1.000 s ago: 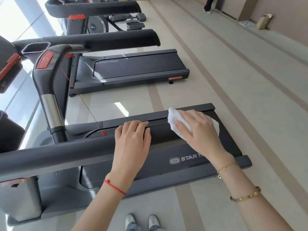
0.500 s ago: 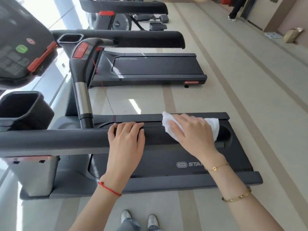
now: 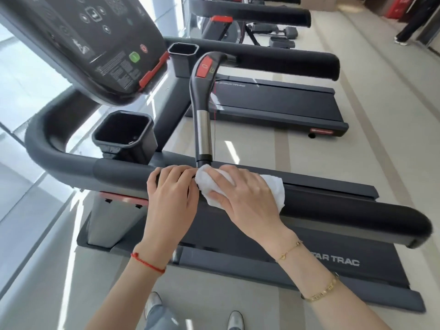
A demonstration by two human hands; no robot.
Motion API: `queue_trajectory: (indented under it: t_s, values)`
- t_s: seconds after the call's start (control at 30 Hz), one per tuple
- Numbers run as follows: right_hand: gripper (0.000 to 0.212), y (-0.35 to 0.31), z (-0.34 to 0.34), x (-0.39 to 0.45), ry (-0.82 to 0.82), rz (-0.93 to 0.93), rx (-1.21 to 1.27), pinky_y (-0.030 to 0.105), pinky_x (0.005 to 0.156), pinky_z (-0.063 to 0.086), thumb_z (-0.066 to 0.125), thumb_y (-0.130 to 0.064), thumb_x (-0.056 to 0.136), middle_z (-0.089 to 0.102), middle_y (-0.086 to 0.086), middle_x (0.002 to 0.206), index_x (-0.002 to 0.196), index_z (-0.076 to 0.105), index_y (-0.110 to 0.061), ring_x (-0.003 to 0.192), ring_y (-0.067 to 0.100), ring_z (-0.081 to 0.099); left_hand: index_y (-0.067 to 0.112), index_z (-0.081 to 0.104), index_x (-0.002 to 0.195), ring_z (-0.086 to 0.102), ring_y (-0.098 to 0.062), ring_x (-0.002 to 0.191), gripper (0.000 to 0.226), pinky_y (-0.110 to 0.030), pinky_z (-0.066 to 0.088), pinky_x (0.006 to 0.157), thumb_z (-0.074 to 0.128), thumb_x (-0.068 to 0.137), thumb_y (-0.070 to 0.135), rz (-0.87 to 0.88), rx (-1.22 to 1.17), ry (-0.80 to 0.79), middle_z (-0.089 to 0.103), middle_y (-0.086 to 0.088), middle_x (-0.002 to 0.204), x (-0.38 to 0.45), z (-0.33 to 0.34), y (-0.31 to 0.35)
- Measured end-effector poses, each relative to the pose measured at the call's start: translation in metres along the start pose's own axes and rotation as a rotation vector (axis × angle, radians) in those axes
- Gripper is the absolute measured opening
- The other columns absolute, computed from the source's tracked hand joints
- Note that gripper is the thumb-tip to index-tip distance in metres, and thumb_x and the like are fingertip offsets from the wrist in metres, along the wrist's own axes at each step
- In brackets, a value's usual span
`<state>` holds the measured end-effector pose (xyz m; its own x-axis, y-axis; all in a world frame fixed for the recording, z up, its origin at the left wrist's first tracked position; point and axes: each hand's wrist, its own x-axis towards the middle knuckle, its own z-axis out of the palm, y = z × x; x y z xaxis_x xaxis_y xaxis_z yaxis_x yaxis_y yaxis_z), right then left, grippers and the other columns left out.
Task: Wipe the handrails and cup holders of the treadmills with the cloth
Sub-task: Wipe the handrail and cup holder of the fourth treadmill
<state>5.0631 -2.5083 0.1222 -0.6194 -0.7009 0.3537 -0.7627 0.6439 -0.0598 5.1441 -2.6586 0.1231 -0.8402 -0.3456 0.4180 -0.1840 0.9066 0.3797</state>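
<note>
A long black padded handrail of the nearest treadmill runs across the middle of the view. My left hand rests on top of it with its fingers curled over the far side. Just to its right, my right hand presses a crumpled white cloth onto the rail, fingers spread over it. The cloth's left end touches my left fingers. A black square cup holder sits behind the rail, left of a centre grip bar with a red button.
The console hangs over the upper left. A second treadmill with its own handrail and cup holder stands behind, a third beyond it. Beige floor stretches right; a person's legs stand far back.
My right hand has slid the cloth left along the handrail until it meets my left hand. The view has tilted up and right, bringing the console and the cup holder into sight.
</note>
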Motion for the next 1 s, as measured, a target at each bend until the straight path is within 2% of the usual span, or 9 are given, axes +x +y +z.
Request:
queue_trajectory:
  t_s: [0.23, 0.47, 0.6, 0.73, 0.8, 0.87, 0.93, 1.0]
  values:
    - [0.042, -0.075, 0.026, 0.053, -0.008, -0.015, 0.004, 0.036, 0.086, 0.047, 0.03, -0.045, 0.102, 0.055, -0.002, 0.125, 0.14, 0.043, -0.032, 0.099, 0.022, 0.058, 0.019, 0.067, 0.113, 0.054, -0.018, 0.113, 0.024, -0.041, 0.031, 0.109, 0.052, 0.096, 0.012, -0.049, -0.001, 0.055, 0.066, 0.006, 0.114, 0.015, -0.039, -0.1]
    - [0.041, -0.169, 0.051, 0.119, 0.013, -0.011, 0.003, 0.039, 0.08, 0.05, 0.027, -0.046, 0.103, 0.057, 0.005, 0.111, 0.135, 0.045, -0.027, 0.09, 0.026, 0.058, 0.019, 0.067, 0.112, 0.055, -0.022, 0.109, 0.024, -0.045, 0.032, 0.107, 0.048, 0.099, 0.014, -0.03, -0.035, 0.005, 0.066, 0.004, 0.111, 0.031, -0.078, -0.197]
    - [0.04, -0.184, 0.058, 0.117, 0.07, 0.06, -0.034, 0.039, 0.088, 0.048, 0.028, -0.044, 0.104, 0.057, 0.005, 0.119, 0.137, 0.044, -0.028, 0.099, 0.026, 0.057, 0.021, 0.068, 0.113, 0.055, -0.021, 0.109, 0.031, -0.048, 0.032, 0.107, 0.041, 0.099, 0.018, 0.061, -0.039, -0.05, 0.067, 0.006, 0.11, 0.041, -0.087, -0.225]
    - [0.045, -0.178, 0.061, 0.094, 0.026, 0.053, -0.106, 0.039, 0.103, 0.035, 0.039, -0.035, 0.099, 0.049, 0.002, 0.133, 0.143, 0.036, -0.033, 0.115, 0.026, 0.048, 0.02, 0.069, 0.111, 0.057, -0.02, 0.108, 0.023, -0.046, 0.031, 0.109, 0.051, 0.097, 0.015, 0.08, -0.06, -0.051, 0.067, 0.006, 0.109, 0.047, -0.088, -0.242]
    - [0.041, -0.177, 0.059, 0.097, 0.033, 0.124, -0.101, 0.038, 0.099, 0.035, 0.041, -0.04, 0.1, 0.051, -0.002, 0.129, 0.14, 0.041, -0.035, 0.112, 0.025, 0.05, 0.02, 0.069, 0.11, 0.057, -0.019, 0.107, 0.022, -0.043, 0.031, 0.11, 0.053, 0.096, 0.016, 0.089, -0.059, -0.045, 0.068, 0.006, 0.108, 0.051, -0.087, -0.248]
    - [0.038, -0.186, 0.058, 0.11, 0.043, 0.212, -0.089, 0.037, 0.091, 0.037, 0.034, -0.048, 0.102, 0.054, -0.003, 0.122, 0.136, 0.046, -0.035, 0.103, 0.025, 0.052, 0.021, 0.069, 0.109, 0.058, -0.018, 0.106, 0.021, -0.041, 0.03, 0.111, 0.052, 0.097, 0.017, 0.09, -0.062, -0.046, 0.069, 0.007, 0.106, 0.054, -0.085, -0.252]
    - [0.041, -0.201, 0.061, 0.121, 0.051, 0.224, -0.083, 0.038, 0.088, 0.038, 0.025, -0.05, 0.104, 0.055, -0.001, 0.118, 0.133, 0.048, -0.033, 0.101, 0.025, 0.052, 0.021, 0.069, 0.108, 0.059, -0.018, 0.104, 0.023, -0.042, 0.028, 0.111, 0.049, 0.097, 0.019, 0.087, -0.076, -0.047, 0.069, 0.006, 0.104, 0.056, -0.082, -0.254]
    - [0.04, -0.208, 0.066, 0.119, 0.078, 0.182, -0.093, 0.039, 0.091, 0.037, 0.023, -0.044, 0.104, 0.054, 0.001, 0.123, 0.134, 0.046, -0.033, 0.106, 0.027, 0.051, 0.021, 0.069, 0.108, 0.06, -0.017, 0.103, 0.027, -0.046, 0.029, 0.11, 0.045, 0.097, 0.02, 0.079, -0.084, -0.049, 0.069, 0.006, 0.103, 0.057, -0.079, -0.254]
